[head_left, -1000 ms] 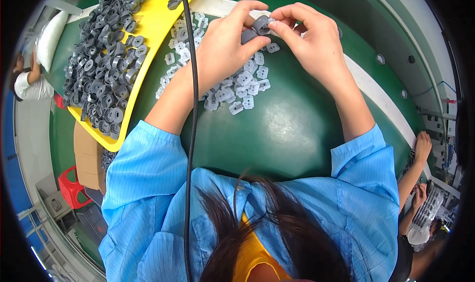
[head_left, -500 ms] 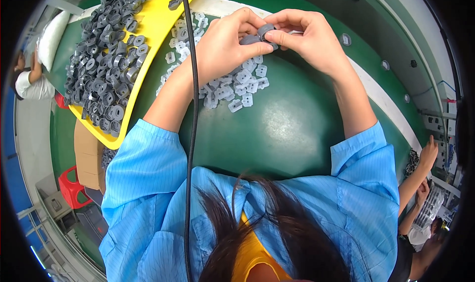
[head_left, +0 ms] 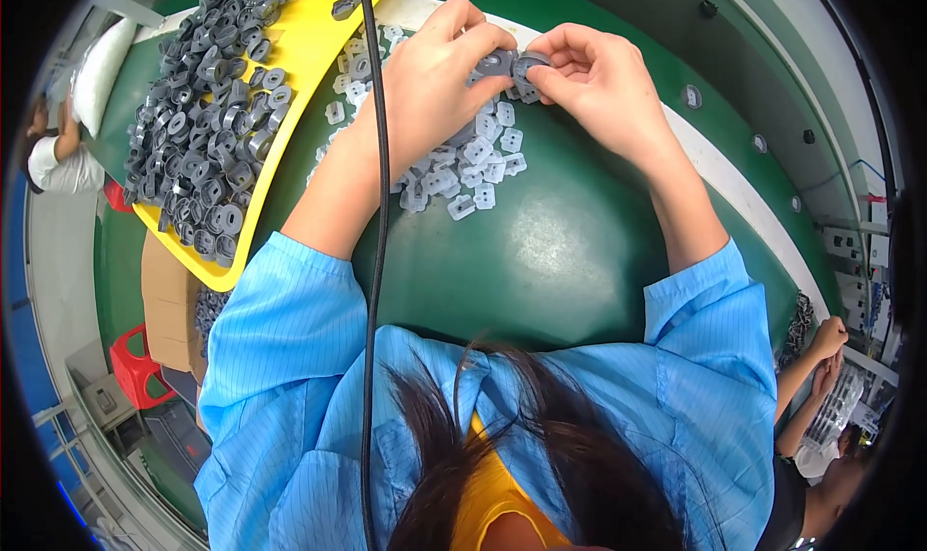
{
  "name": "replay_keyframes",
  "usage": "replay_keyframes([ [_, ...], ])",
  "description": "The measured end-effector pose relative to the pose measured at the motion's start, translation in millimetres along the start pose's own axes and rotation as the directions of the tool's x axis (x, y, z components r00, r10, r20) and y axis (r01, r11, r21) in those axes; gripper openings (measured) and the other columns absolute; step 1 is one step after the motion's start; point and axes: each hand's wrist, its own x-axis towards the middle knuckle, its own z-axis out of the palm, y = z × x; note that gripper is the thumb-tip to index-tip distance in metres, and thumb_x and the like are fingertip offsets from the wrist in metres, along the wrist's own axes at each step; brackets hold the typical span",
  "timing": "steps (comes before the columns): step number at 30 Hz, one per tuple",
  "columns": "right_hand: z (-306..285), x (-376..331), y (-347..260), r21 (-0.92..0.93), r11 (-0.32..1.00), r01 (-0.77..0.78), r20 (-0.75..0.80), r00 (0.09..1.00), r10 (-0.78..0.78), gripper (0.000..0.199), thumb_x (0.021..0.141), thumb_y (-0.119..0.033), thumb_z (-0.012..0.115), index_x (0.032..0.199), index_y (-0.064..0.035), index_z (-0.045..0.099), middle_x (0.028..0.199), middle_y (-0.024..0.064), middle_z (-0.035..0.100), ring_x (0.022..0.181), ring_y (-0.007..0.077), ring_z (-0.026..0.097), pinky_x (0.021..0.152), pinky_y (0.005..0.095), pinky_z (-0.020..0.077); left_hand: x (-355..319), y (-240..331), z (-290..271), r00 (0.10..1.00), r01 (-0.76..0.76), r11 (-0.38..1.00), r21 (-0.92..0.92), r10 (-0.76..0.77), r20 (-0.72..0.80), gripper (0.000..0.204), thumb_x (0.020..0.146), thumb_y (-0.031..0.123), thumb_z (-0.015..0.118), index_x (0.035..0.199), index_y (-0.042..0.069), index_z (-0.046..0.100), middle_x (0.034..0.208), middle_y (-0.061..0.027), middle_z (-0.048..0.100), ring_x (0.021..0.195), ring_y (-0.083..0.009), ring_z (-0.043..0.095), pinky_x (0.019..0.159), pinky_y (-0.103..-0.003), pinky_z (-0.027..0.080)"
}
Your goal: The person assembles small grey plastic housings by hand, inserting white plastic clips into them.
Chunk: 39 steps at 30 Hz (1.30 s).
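Observation:
Over the far part of the green table (head_left: 589,232), my left hand (head_left: 435,83) pinches a grey round plastic part (head_left: 494,63) between thumb and fingers. Close beside it, my right hand (head_left: 608,92) grips a grey plastic ring (head_left: 527,66) by its near side. The two pieces sit side by side; whether they touch is hard to tell. Below and around my left hand spreads a pile of small translucent white plastic plates (head_left: 478,150) with holes in them. Some of that pile is hidden behind my left hand and forearm.
A yellow tray (head_left: 319,63) heaped with grey plastic parts (head_left: 208,116) stands on the left. A black cable (head_left: 379,165) hangs across the view by my left forearm. Loose pieces (head_left: 691,96) lie beyond the white table edge (head_left: 744,189). Another person's hands (head_left: 828,339) work at far right.
My hands have drawn slightly apart, and the two grey pieces, earlier close together in my fingers, now show side by side. At far right, the other person's raised hand has lowered.

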Motion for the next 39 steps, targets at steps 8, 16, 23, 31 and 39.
replay_keyframes([
  [8,-55.6,27.6,60.2,-0.289,0.956,-0.05,-0.287,0.957,-0.036,0.022,0.083,-0.012,0.064,0.103,-0.0029,0.064,0.089,0.0028,0.067,0.083,0.0086,0.06,0.077,0.0237,0.0458,0.7,-5.2,0.7,0.995,0.093,0.995,-0.033,-0.092,0.031,0.03,0.072,0.011,0.075,0.097,0.004,0.061,0.085,-0.0054,0.059,0.072,-0.0177,0.061,0.066,-0.029,0.051],
  [16,-50.0,19.8,48.8,-0.531,0.841,0.11,-0.307,0.899,-0.311,0.023,0.074,-0.018,0.07,0.092,-0.0043,0.065,0.08,0.0083,0.064,0.07,0.023,0.061,0.067,0.0333,0.05,0.1,-14.0,3.8,0.89,0.425,0.713,-0.558,-0.442,0.112,0.047,0.073,0.011,0.076,0.114,0.001,0.056,0.101,-0.011,0.063,0.092,-0.0185,0.064,0.081,-0.029,0.053],
  [23,-5.9,6.6,3.0,-0.457,0.889,0.017,0.152,0.987,0.06,0.026,0.067,-0.02,0.074,0.074,0.0015,0.062,0.068,0.0156,0.064,0.067,0.0255,0.064,0.061,0.0352,0.0497,0.6,-3.0,-1.7,0.88,0.474,0.769,-0.43,-0.431,0.201,0.046,0.077,0.002,0.07,0.12,0.003,0.055,0.112,-0.0093,0.056,0.087,-0.0132,0.063,0.084,-0.027,0.052],
  [31,-19.3,3.0,8.5,-0.45,0.893,-0.009,0.099,0.993,0.06,0.022,0.065,-0.016,0.071,0.073,0.002,0.062,0.065,0.0137,0.061,0.063,0.0245,0.061,0.06,0.0339,0.0485,-2.2,-4.0,10.5,0.963,0.264,0.851,-0.454,-0.262,0.069,0.044,0.073,0.001,0.07,0.115,0.003,0.057,0.101,-0.0095,0.056,0.08,-0.0166,0.062,0.075,-0.029,0.055],
  [39,-26.8,0.7,5.3,-0.439,0.88,0.183,0.206,0.973,-0.099,0.021,0.071,-0.014,0.072,0.083,0.0004,0.064,0.075,0.0142,0.06,0.071,0.026,0.06,0.065,0.0354,0.0479,-1.5,-5.3,6.2,0.97,0.238,0.92,-0.31,-0.212,0.114,0.047,0.075,-0.002,0.069,0.119,0.003,0.056,0.103,-0.0073,0.056,0.075,-0.0092,0.058,0.072,-0.024,0.053],
])
